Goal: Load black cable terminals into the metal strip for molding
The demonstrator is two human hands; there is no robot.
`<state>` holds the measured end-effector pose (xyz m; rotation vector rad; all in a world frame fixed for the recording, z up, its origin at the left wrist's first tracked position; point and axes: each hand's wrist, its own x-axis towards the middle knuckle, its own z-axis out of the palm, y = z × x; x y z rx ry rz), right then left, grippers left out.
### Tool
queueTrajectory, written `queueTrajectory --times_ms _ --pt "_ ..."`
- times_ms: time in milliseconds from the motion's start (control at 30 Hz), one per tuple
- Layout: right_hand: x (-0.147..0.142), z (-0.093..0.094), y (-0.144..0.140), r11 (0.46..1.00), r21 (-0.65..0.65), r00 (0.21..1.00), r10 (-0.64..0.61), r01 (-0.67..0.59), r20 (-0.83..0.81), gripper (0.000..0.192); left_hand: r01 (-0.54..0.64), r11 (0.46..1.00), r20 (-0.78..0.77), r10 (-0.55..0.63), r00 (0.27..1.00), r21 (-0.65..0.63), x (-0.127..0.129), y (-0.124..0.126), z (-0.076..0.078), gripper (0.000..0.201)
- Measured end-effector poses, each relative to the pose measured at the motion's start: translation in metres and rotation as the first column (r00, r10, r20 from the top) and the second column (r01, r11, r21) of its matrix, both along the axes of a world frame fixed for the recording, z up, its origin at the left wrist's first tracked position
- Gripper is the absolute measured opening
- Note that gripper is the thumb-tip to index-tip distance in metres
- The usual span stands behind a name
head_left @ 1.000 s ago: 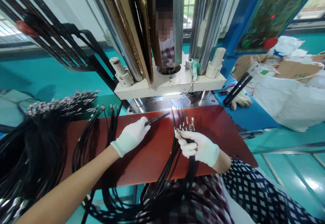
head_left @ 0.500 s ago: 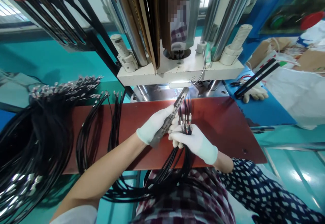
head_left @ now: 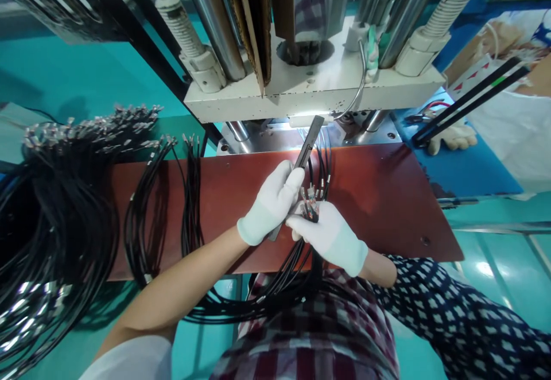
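Both gloved hands meet over the middle of the red-brown board. The left hand is closed round a dark flat tool, whose tip points far toward the white press plate. Just right of it, touching, the right hand is clenched on a bundle of black wires; their metal terminals stick up between the two hands, and the wire loops hang off the near edge of the board. More black wire bundles lie on the left. Far right, another gloved hand rests on blue. No writing, brand or label reads clearly anywhere.
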<state>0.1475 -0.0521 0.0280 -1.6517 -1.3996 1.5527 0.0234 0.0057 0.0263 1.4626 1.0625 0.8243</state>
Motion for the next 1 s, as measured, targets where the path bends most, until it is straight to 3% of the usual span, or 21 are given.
queueTrajectory --times_ms 67,133,300,500,800,900,1000 --pt "0.002 -0.001 0.002 1.000 -0.009 1.000 0.022 -0.022 0.009 0.026 0.024 0.995 -0.109 -0.014 0.994 0.098 -0.001 0.000 -0.004 0.036" --pt "0.007 -0.002 0.004 0.996 0.000 0.996 0.090 -0.090 -0.013 0.026 0.066 0.992 -0.152 -0.049 0.987 0.105 -0.001 0.002 -0.006 0.035" --pt "0.025 -0.002 0.005 0.982 0.106 0.982 0.165 -0.155 -0.090 0.027 0.184 0.981 0.051 -0.181 0.982 -0.055 -0.005 0.007 -0.003 0.040" --pt "0.033 -0.009 -0.003 0.998 0.022 0.967 -0.053 0.060 -0.251 0.037 0.297 0.946 0.267 -0.254 0.930 -0.133 -0.014 0.010 -0.007 0.038" --pt "0.035 -0.018 -0.013 0.990 -0.111 0.900 -0.124 0.085 -0.418 0.043 0.314 0.943 0.305 -0.270 0.913 -0.106 -0.015 0.012 -0.005 0.039" --pt "0.028 -0.019 -0.013 0.984 -0.099 0.899 -0.174 0.146 -0.402 0.040 0.330 0.938 0.295 -0.288 0.911 -0.103 -0.016 0.011 -0.007 0.039" --pt "0.019 -0.014 -0.012 0.975 -0.029 0.935 -0.219 0.219 -0.279 0.037 0.346 0.932 0.304 -0.300 0.904 -0.110 -0.016 0.010 -0.008 0.039"
